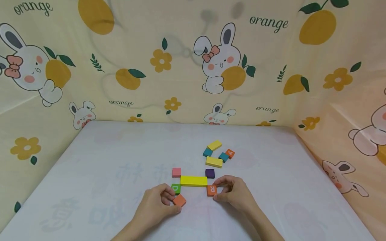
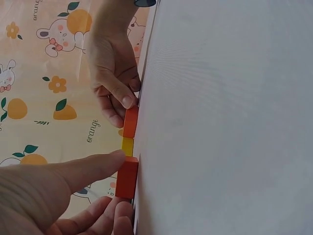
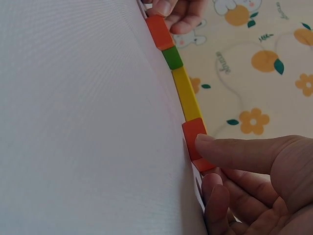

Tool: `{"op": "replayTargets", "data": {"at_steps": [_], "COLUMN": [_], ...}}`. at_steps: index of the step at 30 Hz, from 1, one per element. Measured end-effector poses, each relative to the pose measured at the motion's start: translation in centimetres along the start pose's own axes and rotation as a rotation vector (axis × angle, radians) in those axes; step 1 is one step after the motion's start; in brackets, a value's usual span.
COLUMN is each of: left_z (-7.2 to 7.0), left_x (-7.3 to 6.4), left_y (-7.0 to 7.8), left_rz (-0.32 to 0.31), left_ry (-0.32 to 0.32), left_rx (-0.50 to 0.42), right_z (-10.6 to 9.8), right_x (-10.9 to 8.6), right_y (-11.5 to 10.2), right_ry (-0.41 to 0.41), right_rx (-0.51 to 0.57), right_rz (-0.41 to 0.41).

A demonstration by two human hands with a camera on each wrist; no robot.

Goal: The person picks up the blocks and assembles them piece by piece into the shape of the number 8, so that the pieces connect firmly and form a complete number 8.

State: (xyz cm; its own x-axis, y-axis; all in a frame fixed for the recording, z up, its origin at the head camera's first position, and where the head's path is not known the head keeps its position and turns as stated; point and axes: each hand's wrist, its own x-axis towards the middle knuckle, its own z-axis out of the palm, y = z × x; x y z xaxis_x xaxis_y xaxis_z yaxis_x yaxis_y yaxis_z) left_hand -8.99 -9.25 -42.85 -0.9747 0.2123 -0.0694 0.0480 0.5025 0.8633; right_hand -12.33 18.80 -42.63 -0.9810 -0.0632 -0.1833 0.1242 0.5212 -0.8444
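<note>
My left hand (image 1: 154,203) holds an orange block (image 1: 179,201) between thumb and fingers, the block turned at an angle on the table. Just beyond it, by my fingertips, sits a green block lettered D (image 1: 176,188). With thumb and fingertips my right hand (image 1: 233,192) pinches an orange block marked R (image 1: 211,190). A long yellow block (image 1: 193,181) lies between the green block and the R block. Off its far corners are a pink block (image 1: 176,172) on the left and a purple block (image 1: 209,173) on the right. In the right wrist view, my thumb presses the orange block's side (image 3: 191,139).
Farther back is a loose group: two pale yellow blocks (image 1: 214,162), two blue blocks (image 1: 223,157) and an orange block lettered A (image 1: 230,153). A white cover (image 1: 120,144) lies on the table. Patterned cloth (image 1: 181,83) hangs behind and at both sides.
</note>
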Motion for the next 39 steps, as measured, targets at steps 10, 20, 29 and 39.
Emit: {"op": "replayTargets", "data": {"at_steps": [10, 20, 29, 39], "left_z": [-0.10, -0.09, -0.05, -0.11], "left_x": [0.14, 0.08, -0.07, -0.04], "left_y": [0.00, 0.02, 0.10, -0.04], "left_rz": [-0.016, -0.027, -0.011, -0.025], "left_ry": [-0.010, -0.013, -0.001, -0.009], "left_rx": [0.008, 0.003, -0.003, -0.011], "right_z": [-0.13, -0.10, -0.17, -0.06], "right_x": [-0.02, -0.17, -0.17, -0.18], "right_y": [-0.04, -0.15, -0.12, -0.09], "right_ry": [-0.008, -0.015, -0.028, -0.021], "right_rx": [0.016, 0.026, 0.061, 0.043], "right_rz": [0.002, 0.014, 0.007, -0.009]}}
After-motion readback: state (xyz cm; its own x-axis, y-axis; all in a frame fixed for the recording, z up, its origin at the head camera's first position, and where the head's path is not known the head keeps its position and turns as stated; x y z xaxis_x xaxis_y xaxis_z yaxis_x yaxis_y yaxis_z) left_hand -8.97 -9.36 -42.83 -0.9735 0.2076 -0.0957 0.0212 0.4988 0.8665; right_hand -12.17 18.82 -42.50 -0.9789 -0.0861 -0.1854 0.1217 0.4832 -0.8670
